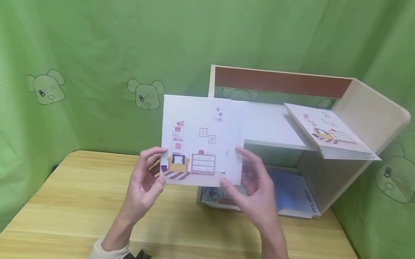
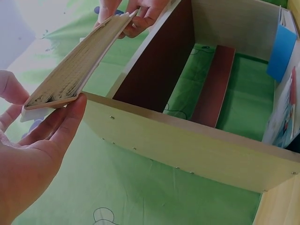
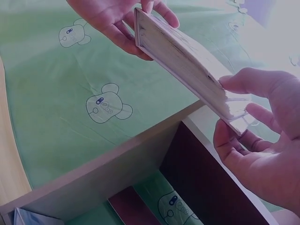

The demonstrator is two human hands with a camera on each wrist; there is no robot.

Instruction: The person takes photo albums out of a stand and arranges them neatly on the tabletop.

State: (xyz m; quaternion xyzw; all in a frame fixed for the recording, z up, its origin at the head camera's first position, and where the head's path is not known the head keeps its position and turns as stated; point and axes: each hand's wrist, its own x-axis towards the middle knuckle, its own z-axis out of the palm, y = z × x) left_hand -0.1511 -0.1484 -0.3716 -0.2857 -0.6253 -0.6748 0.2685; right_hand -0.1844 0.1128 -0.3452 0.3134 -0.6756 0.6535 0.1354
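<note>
In the head view both hands hold up a thick white square book [image 1: 186,115], its cover printed with a yellow armchair, a chest of drawers and picture frames. The left hand [image 1: 143,186] pinches its lower left edge between thumb and fingers. At the lower right edge, the right hand [image 1: 257,195] grips it, thumb in front and fingers at the side. Both wrist views show the page edges [image 2: 77,65] between the covers. The book overlaps the left part of a small two-level shelf [image 1: 268,125] behind it.
A similar illustrated book [image 1: 329,128] lies slanted on the shelf's upper board, jutting past its front edge. Below it are a blue flat item [image 1: 293,192] with printed lettering and a colourful book [image 1: 212,194]. The shelf stands on a wooden table [image 1: 72,212] before a green curtain [image 1: 101,23].
</note>
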